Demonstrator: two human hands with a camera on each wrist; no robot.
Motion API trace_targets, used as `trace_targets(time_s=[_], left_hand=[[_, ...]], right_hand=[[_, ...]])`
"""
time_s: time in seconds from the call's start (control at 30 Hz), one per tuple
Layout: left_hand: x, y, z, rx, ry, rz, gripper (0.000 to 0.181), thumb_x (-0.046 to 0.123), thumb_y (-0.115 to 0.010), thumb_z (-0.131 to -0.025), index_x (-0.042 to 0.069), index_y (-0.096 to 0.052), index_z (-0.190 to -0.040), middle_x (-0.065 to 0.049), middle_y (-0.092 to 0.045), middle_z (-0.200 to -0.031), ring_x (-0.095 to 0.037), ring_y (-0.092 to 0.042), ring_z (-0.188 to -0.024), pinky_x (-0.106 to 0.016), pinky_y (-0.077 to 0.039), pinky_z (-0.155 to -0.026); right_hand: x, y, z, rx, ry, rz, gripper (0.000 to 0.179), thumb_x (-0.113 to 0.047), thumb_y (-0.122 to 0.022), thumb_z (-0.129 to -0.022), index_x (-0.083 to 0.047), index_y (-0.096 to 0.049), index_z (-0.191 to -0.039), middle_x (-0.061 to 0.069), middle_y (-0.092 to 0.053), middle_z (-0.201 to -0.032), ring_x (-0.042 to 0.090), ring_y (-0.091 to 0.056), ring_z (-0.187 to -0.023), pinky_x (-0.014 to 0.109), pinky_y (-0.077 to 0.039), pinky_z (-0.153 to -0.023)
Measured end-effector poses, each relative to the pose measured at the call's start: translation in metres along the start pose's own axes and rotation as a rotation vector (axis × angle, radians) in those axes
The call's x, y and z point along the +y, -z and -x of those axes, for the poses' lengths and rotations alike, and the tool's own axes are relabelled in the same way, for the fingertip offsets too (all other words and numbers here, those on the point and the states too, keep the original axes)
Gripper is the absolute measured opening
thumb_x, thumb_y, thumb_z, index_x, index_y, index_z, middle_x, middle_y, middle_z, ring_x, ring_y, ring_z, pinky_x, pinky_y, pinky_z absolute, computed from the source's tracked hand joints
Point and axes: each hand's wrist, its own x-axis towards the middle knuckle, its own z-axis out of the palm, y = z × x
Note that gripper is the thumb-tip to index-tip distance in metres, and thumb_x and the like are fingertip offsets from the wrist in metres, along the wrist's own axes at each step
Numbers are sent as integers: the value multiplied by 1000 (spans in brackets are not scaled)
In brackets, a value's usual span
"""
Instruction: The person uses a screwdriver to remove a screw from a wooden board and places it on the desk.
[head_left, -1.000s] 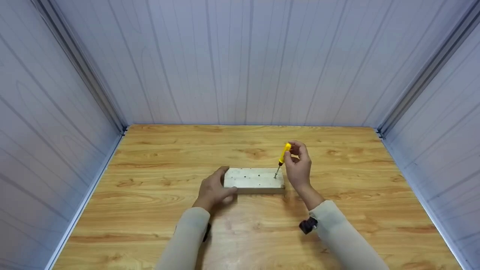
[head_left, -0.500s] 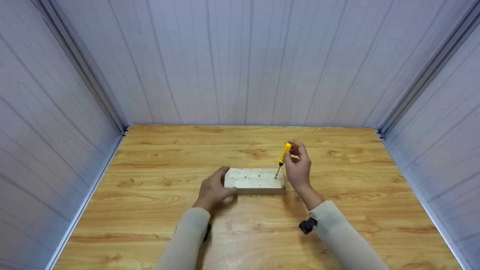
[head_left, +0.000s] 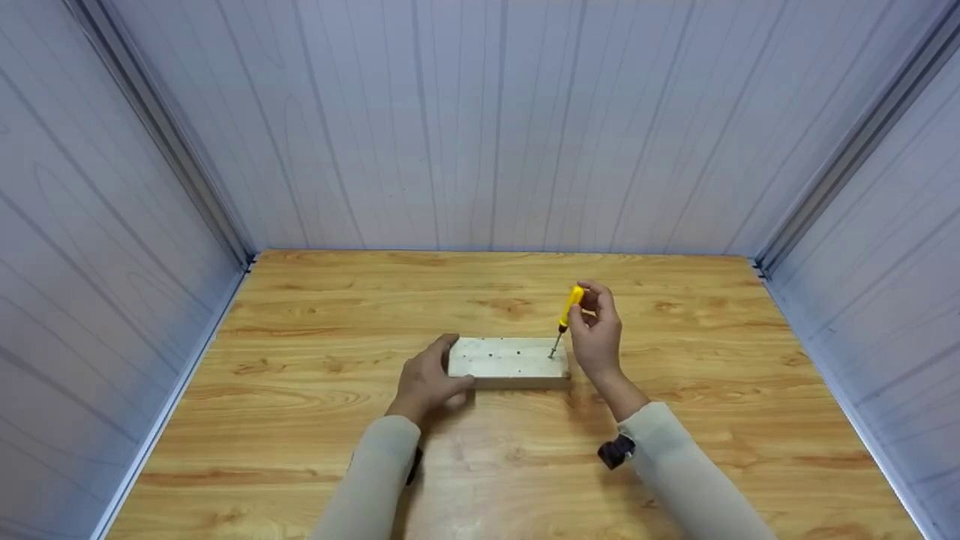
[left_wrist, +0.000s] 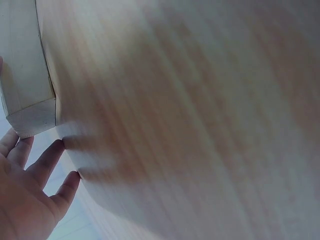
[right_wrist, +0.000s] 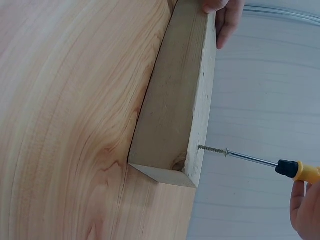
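**Pale walls (head_left: 487, 127) around a wood-grain counter (head_left: 300, 360), with a wooden block (head_left: 495, 364) and screwdriver (head_left: 570, 304) in hand**

The walls, lined with grey grain, fill the top and both sides of the head view; the counter spreads across the middle and bottom. Two light sleeves (head_left: 375, 472) reach in from the bottom edge.

The block lies flat on the counter, just below the centre of the frame. At its left end the left hand (head_left: 429, 379) grips it, thumb on the near edge and fingers at the far corner. The left wrist view is blurred, but two fingertips there seem to touch the counter.

Right of centre, the right hand (head_left: 598, 341) pinches the yellow handle of the screwdriver, which tilts down to the left. A black device (head_left: 616, 451) sits at the right wrist. In the right wrist view, the driver's shaft meets the head of a screw (right_wrist: 212, 149), which stands largely out of the block's top face near its right end. Small dark spots (head_left: 518, 352) dot that face.
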Motion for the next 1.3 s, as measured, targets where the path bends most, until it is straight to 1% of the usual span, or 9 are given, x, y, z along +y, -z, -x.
trace_targets(time_s=[0.1,0.23,0.37,0.5,0.63,0.73,0.87,1.13,1.3], left_hand=[[0,0,0,-2,5,1,78,44,-77,-70,30,-48,-141,2,-55,-140,-26,-52,-128,-44,-43,-104],[0,1,0,-3,5,12,78,44,-78,-70,30,-48,-141,2,-55,-140,-26,-52,-128,-44,-43,-105],[0,1,0,-12,8,10,79,45,-78,-70,31,-47,-141,3,-53,-142,-26,-50,-130,-44,-42,-106],[0,1,1,-15,7,8,79,44,-77,-70,31,-47,-141,1,-54,-141,-26,-51,-129,-43,-42,-105],[1,2,1,-13,8,12,78,43,-78,-71,31,-47,-141,0,-56,-139,-27,-53,-127,-43,-43,-104],[1,2,1,-11,14,9,78,44,-78,-70,31,-47,-141,0,-56,-139,-26,-52,-127,-42,-42,-105],[1,1,1,-12,9,13,78,44,-78,-71,30,-47,-142,1,-55,-140,-25,-51,-129,-42,-42,-105],[0,1,1,-9,-7,15,78,44,-79,-71,29,-47,-142,1,-54,-141,-25,-51,-129,-42,-42,-106],[0,1,1,-13,1,15,79,44,-79,-71,30,-47,-142,2,-54,-141,-25,-50,-129,-42,-41,-107]], right_hand=[[1,0,0,-3,1,-5,32,8,-58,-89,8,-54,-121,26,-57,-103,40,-58,-90,24,-54,-72],[1,0,0,0,9,22,34,5,-64,-86,6,-56,-119,24,-56,-103,32,-60,-89,31,-54,-73],[0,0,-1,3,9,50,33,5,-63,-87,5,-56,-120,24,-59,-100,30,-59,-87,29,-52,-70],[0,0,0,-3,-14,41,31,6,-58,-90,4,-55,-120,24,-61,-103,30,-58,-87,24,-51,-68],[0,0,0,-8,-24,26,33,4,-61,-88,4,-55,-121,24,-59,-105,32,-59,-90,24,-52,-70],[0,0,0,-3,-15,25,35,4,-65,-86,4,-56,-120,24,-57,-104,34,-60,-90,27,-53,-71],[0,0,0,5,-15,28,35,5,-65,-86,4,-57,-120,24,-58,-103,33,-60,-89,28,-54,-71],[0,1,-1,8,14,18,34,9,-57,-88,5,-58,-121,26,-62,-101,36,-61,-86,21,-54,-67],[0,0,-1,6,9,30,33,6,-62,-86,5,-59,-120,24,-59,-103,34,-61,-88,26,-55,-68]])
